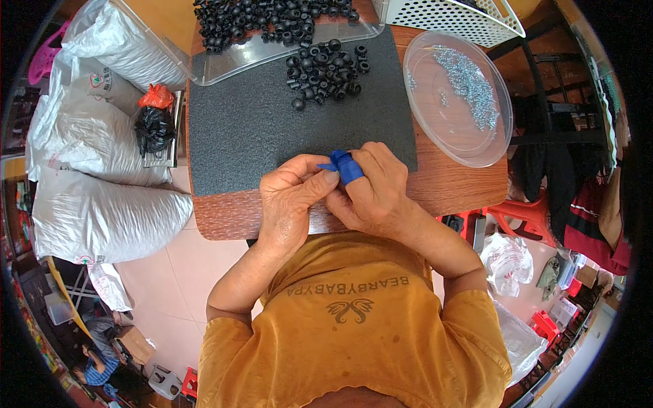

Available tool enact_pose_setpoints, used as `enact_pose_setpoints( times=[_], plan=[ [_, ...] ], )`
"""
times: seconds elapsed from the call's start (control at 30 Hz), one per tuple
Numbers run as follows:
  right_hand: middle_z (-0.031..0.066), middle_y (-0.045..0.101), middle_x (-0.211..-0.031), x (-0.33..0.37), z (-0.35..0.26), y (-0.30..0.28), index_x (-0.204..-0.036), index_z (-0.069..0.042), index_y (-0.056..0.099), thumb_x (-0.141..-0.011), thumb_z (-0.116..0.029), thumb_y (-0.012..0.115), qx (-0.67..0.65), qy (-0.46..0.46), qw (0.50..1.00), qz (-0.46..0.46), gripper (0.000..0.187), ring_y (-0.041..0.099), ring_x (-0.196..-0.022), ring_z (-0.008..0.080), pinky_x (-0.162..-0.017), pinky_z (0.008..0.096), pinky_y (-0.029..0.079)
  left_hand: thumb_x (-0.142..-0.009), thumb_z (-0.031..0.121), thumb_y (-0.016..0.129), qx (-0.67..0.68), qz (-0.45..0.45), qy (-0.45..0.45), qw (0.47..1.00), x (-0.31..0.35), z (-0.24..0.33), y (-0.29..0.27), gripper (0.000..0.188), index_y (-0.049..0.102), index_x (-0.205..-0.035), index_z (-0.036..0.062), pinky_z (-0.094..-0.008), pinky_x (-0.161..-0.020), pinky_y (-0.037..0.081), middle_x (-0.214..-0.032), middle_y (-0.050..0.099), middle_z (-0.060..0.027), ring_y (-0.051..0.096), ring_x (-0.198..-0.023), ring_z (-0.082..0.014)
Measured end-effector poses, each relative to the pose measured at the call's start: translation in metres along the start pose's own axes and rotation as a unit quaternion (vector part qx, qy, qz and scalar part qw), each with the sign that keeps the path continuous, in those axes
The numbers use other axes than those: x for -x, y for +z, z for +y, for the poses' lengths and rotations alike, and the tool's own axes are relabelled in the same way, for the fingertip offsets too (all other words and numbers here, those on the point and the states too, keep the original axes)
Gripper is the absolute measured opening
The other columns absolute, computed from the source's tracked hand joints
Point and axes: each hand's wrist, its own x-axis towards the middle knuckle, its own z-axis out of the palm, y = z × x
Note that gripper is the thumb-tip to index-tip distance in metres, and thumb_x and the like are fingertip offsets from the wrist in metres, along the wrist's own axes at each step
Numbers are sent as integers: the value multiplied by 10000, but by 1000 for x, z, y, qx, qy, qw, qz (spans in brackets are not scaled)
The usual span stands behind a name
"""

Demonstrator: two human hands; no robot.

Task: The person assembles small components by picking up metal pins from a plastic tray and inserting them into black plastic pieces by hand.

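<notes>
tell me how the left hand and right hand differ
The left hand shows no wrapping; the right hand wears blue wrapping. The left hand pinches a pointed blue strip end; the right hand is curled with its knuckles up. Both are close together over the table.

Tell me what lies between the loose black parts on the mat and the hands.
Head view: only dark grey mat lies between the black parts and the left hand and right hand.
</notes>
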Motion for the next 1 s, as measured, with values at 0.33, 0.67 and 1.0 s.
enact_pose_setpoints(
  times=[0.33, 0.67, 1.0],
  plan=[
    [156, 495, -740, 4, 2, 4, -765, 33, 486, -559, -61, 674, -19, 7, 999, 41, 295, 493, -594, 294, -489, 382, 409, -855, 83, 581, -28, -32, -61, 997, 2, 4, -8, 136, 613, -889, -44, -198, -639, 399, -748, 568, -11, 491, -674, -68],
    [114, 412, -635, 0, 1, -2, -593, -45, 408, -553, -106, 678, 5, -66, 998, 6, 280, 451, -563, 269, -448, 371, 386, -848, 39, 576, -59, -50, -17, 997, 6, 1, -7, 105, 623, -835, -53, -195, -602, 388, -741, 570, -5, 468, -662, -58],
    [62, 345, -563, -4, 5, -9, -547, -76, 354, -534, -89, 642, 19, -112, 993, 25, 289, 378, -484, 200, -396, 329, 314, -854, -9, 522, -245, -77, 77, 963, 6, 8, 0, 113, 612, -857, -77, -207, -572, 397, -690, 547, -11, 448, -647, -51]
  ],
)
